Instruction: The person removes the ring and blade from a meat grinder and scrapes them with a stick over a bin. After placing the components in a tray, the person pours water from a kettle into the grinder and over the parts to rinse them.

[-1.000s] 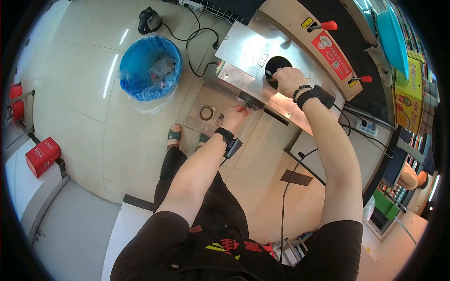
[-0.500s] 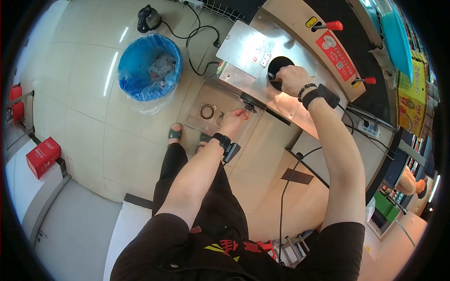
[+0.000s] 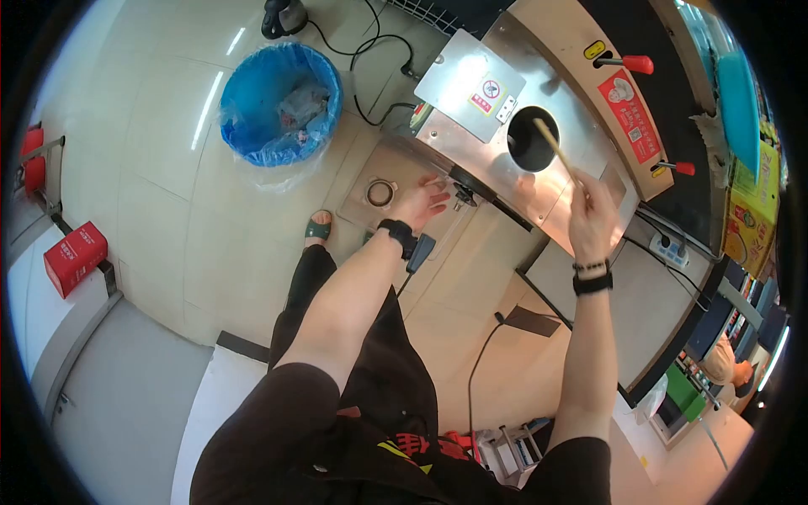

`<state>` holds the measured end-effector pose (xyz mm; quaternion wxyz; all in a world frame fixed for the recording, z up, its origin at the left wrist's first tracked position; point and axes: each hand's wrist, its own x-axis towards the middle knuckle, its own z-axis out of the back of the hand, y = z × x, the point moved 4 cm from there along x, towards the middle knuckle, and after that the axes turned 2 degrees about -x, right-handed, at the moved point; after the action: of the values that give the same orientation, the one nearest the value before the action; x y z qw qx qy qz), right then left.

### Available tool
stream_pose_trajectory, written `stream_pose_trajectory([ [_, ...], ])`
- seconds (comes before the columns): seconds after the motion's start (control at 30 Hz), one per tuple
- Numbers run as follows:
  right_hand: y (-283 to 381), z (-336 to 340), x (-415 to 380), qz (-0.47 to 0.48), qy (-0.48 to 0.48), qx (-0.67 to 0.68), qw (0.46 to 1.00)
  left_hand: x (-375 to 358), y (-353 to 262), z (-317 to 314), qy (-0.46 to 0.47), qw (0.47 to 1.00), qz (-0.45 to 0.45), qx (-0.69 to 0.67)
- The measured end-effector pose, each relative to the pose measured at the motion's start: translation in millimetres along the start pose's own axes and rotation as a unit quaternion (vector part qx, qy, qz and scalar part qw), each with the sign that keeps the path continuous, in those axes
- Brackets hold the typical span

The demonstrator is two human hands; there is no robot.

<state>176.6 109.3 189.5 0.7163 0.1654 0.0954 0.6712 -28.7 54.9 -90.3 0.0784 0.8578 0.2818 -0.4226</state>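
My right hand point(image 3: 592, 217) is closed around one end of a slim tan stick point(image 3: 556, 150), which looks wooden. The stick's far tip is over the round dark opening point(image 3: 526, 151) in the metal top of a machine point(image 3: 551, 189). A hinged metal plate point(image 3: 461, 80) with a warning sticker lies beside that opening. Lower down, my left hand point(image 3: 418, 204) has its fingers spread and holds nothing. It is close to a black-handled metal tap point(image 3: 464, 195) on the machine's side. Below the hand is a clear plastic tub point(image 3: 358, 206) with a round ring-like object point(image 3: 381, 194) in it.
A bin with a blue liner point(image 3: 244, 105) holds plastic waste. A kettle point(image 3: 284, 17) and cables point(image 3: 358, 88) lie on the floor beyond it. Red-knobbed levers point(image 3: 637, 64) stick out from the machine's panel. A red box point(image 3: 76, 259) is at the left; another person point(image 3: 725, 364) appears far right.
My right hand has come out of the round opening and moved back toward me, with the stick now showing. My left hand's fingers have left the tap and spread apart. The view has shifted slightly.
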Motion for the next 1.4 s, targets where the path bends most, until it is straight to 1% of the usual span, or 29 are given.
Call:
stream_pose_trajectory([
  [0.03, -5, 8, -15, -0.043, -0.023, 0.026, 0.998, 4, -1, -7, 0.037, 0.999, 0.002, -0.021],
  [0.07, -7, 13, -30, -0.046, -0.021, 0.025, 0.998, 7, -3, -11, 0.043, 0.999, 0.009, -0.028],
  [0.1, -17, 17, -45, -0.130, -0.054, 0.129, 0.982, 13, -3, -11, 0.043, 0.999, 0.011, -0.028],
  [0.13, -25, 20, -60, -0.211, -0.088, 0.231, 0.946, 19, -3, -13, 0.062, 0.998, 0.014, -0.026],
  [0.17, -25, 22, -71, -0.213, -0.089, 0.230, 0.945, 22, -2, -14, 0.080, 0.996, 0.016, -0.024],
  [0.23, -29, 26, -94, -0.261, -0.116, 0.254, 0.924, 22, 0, -15, 0.069, 0.997, 0.017, -0.021],
  [0.3, -32, 25, -115, -0.274, -0.123, 0.257, 0.919, 25, 2, -14, 0.047, 0.999, 0.016, -0.018],
  [0.37, -28, 21, -132, -0.306, -0.122, 0.273, 0.904, 29, 1, -11, 0.056, 0.998, 0.006, -0.003],
  [0.43, -28, 15, -146, -0.307, -0.132, 0.286, 0.898, 25, -1, -11, 0.065, 0.998, -0.004, 0.011],
  [0.5, -29, 10, -156, -0.311, -0.133, 0.299, 0.892, 20, -4, -6, 0.020, 1.000, -0.009, 0.019],
  [0.53, -27, 10, -161, -0.317, -0.117, 0.299, 0.892, 14, -7, -4, 0.020, 1.000, -0.010, 0.021],
  [0.6, -19, 10, -166, -0.332, -0.118, 0.310, 0.883, -1, -20, 6, 0.002, 0.997, -0.023, 0.072],
  [0.63, -15, 8, -167, -0.345, -0.119, 0.319, 0.875, -11, -31, 15, -0.002, 0.997, -0.030, 0.076],
  [0.7, -4, 8, -171, -0.344, -0.119, 0.344, 0.866, -36, -61, 33, -0.018, 0.994, -0.087, 0.071],
  [0.8, 2, 0, -185, -0.347, -0.127, 0.364, 0.855, -80, -133, 51, 0.010, 0.973, -0.210, 0.093],
  [0.87, 2, -12, -199, -0.350, -0.136, 0.388, 0.842, -89, -184, 78, -0.021, 0.957, -0.249, 0.148],
  [0.9, 6, -14, -202, -0.354, -0.147, 0.382, 0.841, -111, -202, 76, -0.094, 0.946, -0.274, 0.146],
  [0.93, 11, -19, -205, -0.366, -0.130, 0.396, 0.832, -126, -217, 71, -0.211, 0.917, -0.264, 0.211],
  [0.97, 16, -22, -207, -0.378, -0.113, 0.409, 0.823, -136, -230, 72, -0.323, 0.871, -0.250, 0.274],
  [1.0, 20, -22, -209, -0.383, -0.122, 0.404, 0.822, -123, -244, 107, -0.347, 0.801, -0.323, 0.365],
  [1.03, 24, -27, -208, -0.388, -0.107, 0.420, 0.814, -106, -253, 134, -0.365, 0.715, -0.394, 0.447],
  [1.07, 28, -31, -209, -0.392, -0.091, 0.437, 0.804, -117, -242, 106, -0.359, 0.706, -0.375, 0.481],
  [1.13, 33, -37, -213, -0.412, -0.086, 0.446, 0.790, -101, -204, 89, -0.256, 0.780, -0.287, 0.493],
  [1.2, 37, -43, -216, -0.440, -0.073, 0.451, 0.773, -90, -147, 67, -0.137, 0.843, -0.197, 0.482],
  [1.23, 38, -44, -218, -0.442, -0.074, 0.453, 0.770, -104, -115, 24, -0.148, 0.873, -0.120, 0.449],
  [1.3, 39, -45, -224, -0.453, -0.077, 0.467, 0.756, -85, -62, -4, -0.100, 0.913, -0.049, 0.393],
  [1.37, 37, -44, -231, -0.462, -0.082, 0.467, 0.750, -73, -28, -37, -0.067, 0.924, -0.069, 0.369],
  [1.4, 35, -42, -236, -0.469, -0.085, 0.467, 0.745, -72, -17, -50, -0.066, 0.924, -0.065, 0.370],
])
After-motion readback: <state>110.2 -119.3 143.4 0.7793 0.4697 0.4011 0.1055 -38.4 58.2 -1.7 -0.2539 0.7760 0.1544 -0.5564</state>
